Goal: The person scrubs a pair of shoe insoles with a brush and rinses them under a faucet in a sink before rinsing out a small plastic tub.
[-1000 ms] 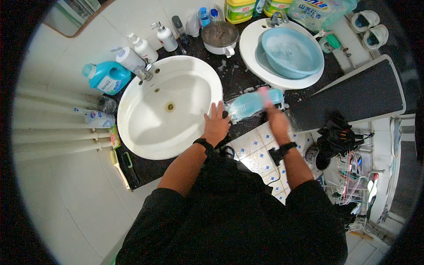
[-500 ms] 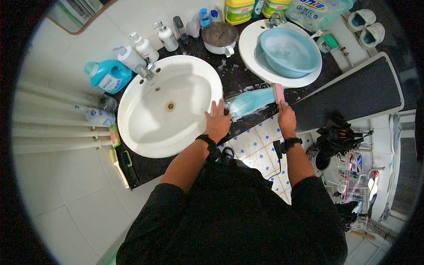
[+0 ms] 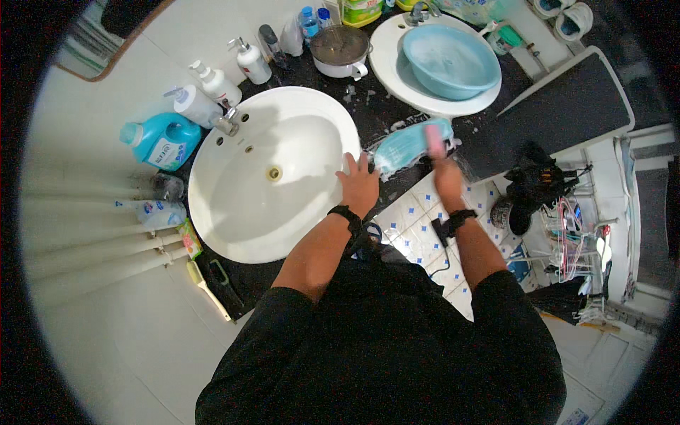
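A flat, long light-blue piece, rounded like an insole and covered in white suds, lies on the wet black counter between two basins. My right hand grips a pink scrubbing brush, blurred by motion, over the right part of the piece. With fingers spread, my left hand rests at the right rim of the white washbasin, beside the piece's left end. Whether its thumb side presses on the piece is hard to tell.
A light-blue plastic tub of cloudy water sits in the second basin. Pump bottles, a blue detergent jug and a lidded pot line the back. Brushes lie at left. White shoes stand far right.
The brush has moved left from the right end of the light-blue piece onto its surface. My left hand stays by the basin rim. The whole view has shifted slightly.
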The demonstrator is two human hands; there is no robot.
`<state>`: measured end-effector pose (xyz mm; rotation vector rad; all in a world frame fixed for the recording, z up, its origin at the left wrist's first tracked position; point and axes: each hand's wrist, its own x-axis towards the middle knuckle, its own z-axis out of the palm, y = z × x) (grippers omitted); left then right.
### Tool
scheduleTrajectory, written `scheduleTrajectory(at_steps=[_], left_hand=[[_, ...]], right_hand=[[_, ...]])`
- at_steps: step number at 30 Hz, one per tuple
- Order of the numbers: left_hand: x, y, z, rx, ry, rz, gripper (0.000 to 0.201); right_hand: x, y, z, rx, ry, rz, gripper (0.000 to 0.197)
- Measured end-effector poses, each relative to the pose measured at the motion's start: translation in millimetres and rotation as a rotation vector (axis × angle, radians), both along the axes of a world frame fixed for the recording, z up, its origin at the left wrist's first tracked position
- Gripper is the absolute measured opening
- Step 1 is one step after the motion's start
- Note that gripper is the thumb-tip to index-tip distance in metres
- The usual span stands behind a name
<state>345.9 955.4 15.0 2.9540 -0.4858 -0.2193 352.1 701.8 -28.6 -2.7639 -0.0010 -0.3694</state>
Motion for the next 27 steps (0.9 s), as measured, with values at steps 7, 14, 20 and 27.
scheduleTrajectory(at_steps=[7, 14, 20, 27], left_hand=[[3, 5, 4, -0.065, -0.021, -0.018, 0.022], [41, -32, -8, -0.154, -0.039, -0.117, 0.026], [48, -67, -20, -0.126, -0.296, -0.052, 0.028], [84, -48, 2, -0.108, -0.15, -0.201, 0.015]], right_hand=[[-8, 24, 31, -0.025, 0.248, 0.015, 0.025], [18, 0, 68, 0.26, 0.176, -0.148, 0.03], [-4, 21, 53, 0.29, 0.087, -0.047, 0.032], [-18, 40, 83, 1.154, 0.479, -0.475, 0.038]])
